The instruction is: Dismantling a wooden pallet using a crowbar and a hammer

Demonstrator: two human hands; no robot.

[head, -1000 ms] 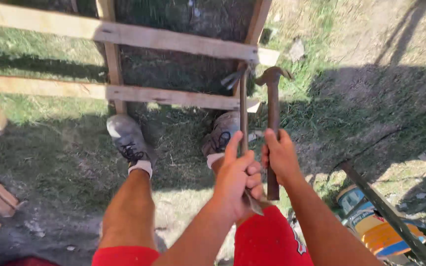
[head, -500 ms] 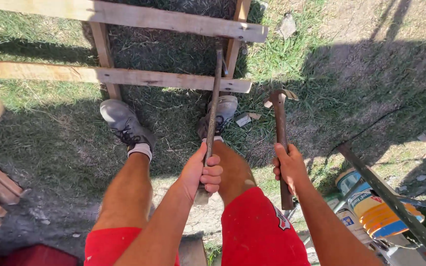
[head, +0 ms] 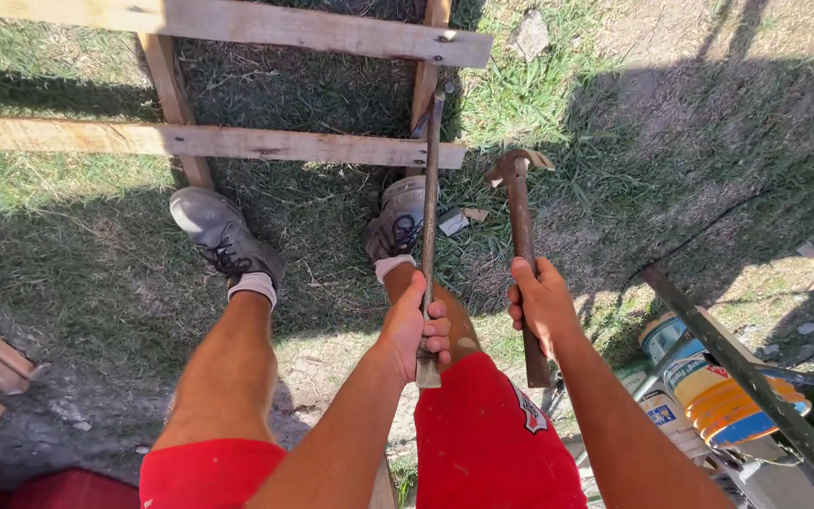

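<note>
**Bar at the pallet joint, hammer ready**

The left hand (head: 416, 325) is closed around the pry bar (head: 429, 217); its tip sits at the pallet (head: 237, 141) slat's right end. The right hand (head: 541, 303) grips the hammer (head: 520, 236), raised beside it. Better to hold the bar steady and strike squarely.

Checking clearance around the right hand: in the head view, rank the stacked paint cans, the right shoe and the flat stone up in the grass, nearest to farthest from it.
1. Paint cans, lower right of the right hand.
2. Right shoe, up and to its left; nearly as close as the cans, hard to call.
3. Flat stone, far up in the grass, clearly farthest.
</note>
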